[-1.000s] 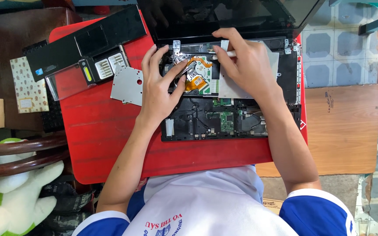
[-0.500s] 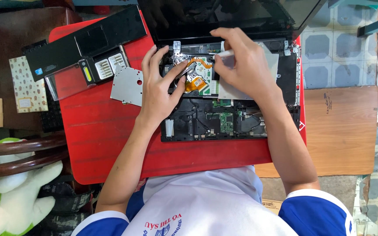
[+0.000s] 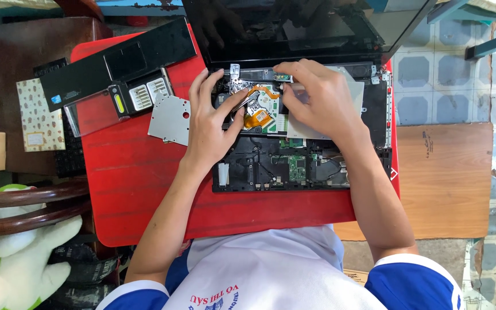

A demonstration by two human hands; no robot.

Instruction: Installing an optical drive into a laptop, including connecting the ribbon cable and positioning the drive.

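On the glossy red counter (image 3: 139,189) lies an opened black laptop chassis (image 3: 299,166) with its green circuit board bared, where the left hand (image 3: 213,123) presses spread fingers beside the orange flex ribbon (image 3: 258,117) and the right hand (image 3: 320,100) pinches a thin grey strip (image 3: 299,87), a flat silver metal plate (image 3: 170,119) just left.

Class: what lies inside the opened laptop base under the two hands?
Inside the laptop base: green circuit board, orange flex cable. The left hand and right hand cover the rest.
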